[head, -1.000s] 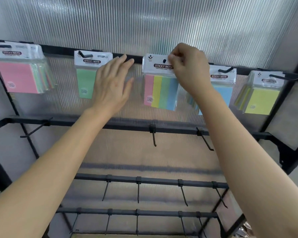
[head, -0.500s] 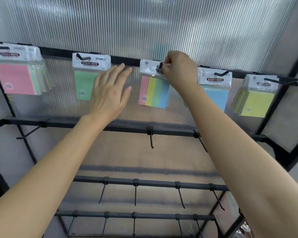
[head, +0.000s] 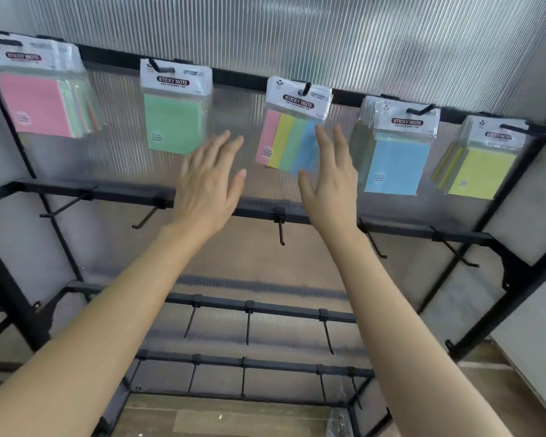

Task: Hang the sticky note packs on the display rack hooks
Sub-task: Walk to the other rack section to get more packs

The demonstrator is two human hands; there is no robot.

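Observation:
A striped multicolour sticky note pack hangs tilted from a hook on the top bar of the black display rack. My right hand is open, fingers straight, just in front of the pack's lower right corner and holding nothing. My left hand is open too, below and left of that pack. Other packs hang along the same bar: a pink stack, a green pack, a blue stack and a yellow stack.
Lower bars of the rack carry several bare hooks. A ribbed translucent panel backs the rack. A wooden floor shows at the bottom.
My right hand has let go of the striped pack's header and dropped down with fingers straight. The pack now hangs on the hook. My left hand has lowered slightly.

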